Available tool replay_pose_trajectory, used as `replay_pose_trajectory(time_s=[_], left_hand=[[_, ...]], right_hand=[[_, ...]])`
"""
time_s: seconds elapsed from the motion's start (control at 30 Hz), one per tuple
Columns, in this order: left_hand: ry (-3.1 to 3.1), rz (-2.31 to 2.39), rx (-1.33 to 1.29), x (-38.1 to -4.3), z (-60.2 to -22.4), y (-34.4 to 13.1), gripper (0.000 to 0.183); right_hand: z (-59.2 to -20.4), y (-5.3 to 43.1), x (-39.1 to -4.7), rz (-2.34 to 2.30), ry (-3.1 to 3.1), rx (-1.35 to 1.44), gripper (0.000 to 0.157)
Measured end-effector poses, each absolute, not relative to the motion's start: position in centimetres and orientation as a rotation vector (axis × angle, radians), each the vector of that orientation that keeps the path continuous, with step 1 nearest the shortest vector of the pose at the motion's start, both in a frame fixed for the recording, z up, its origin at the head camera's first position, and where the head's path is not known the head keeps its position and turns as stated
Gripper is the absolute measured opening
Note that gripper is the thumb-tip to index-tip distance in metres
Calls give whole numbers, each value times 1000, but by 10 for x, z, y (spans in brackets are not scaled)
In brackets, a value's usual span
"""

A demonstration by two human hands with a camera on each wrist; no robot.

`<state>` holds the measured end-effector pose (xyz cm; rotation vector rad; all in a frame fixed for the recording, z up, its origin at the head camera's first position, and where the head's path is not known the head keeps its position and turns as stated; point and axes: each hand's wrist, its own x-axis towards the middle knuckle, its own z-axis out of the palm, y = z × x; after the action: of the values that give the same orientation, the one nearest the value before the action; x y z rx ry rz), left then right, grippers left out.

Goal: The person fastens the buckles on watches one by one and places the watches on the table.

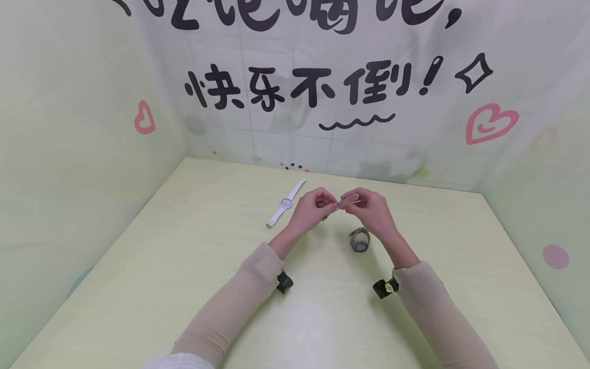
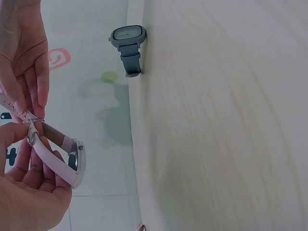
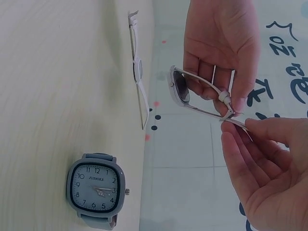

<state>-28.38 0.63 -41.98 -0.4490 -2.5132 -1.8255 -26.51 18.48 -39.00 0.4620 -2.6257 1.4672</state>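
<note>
Both hands meet over the far half of the table, raised above it, on one pale-strapped wristwatch (image 3: 180, 87). Its strap is bent into a loop, with the end passing through the buckle (image 2: 32, 129). My left hand (image 1: 311, 207) holds the strap by the buckle between thumb and fingers, and the square case hangs below that grip. My right hand (image 1: 372, 212) pinches the strap's free end (image 1: 351, 199). On the table below the right hand, a grey wristwatch (image 1: 360, 242) stands with its strap in a closed loop. Left of the left hand, a white wristwatch (image 1: 286, 203) lies stretched out flat.
The pale table (image 1: 184, 246) is enclosed by a printed back wall (image 1: 304, 133) and side walls (image 1: 83, 154) (image 1: 530, 205). Small black devices (image 1: 284, 282) are strapped at both wrists, below the beige sleeves (image 1: 235, 297).
</note>
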Motion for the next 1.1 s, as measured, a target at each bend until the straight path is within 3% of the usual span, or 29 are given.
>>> replay_pose_trajectory(time_s=[1.1], left_hand=[[-2559,-1693,-432,-284,-422,7,10]], right_hand=[[-394,184,-264,1436,-2676,511,21]])
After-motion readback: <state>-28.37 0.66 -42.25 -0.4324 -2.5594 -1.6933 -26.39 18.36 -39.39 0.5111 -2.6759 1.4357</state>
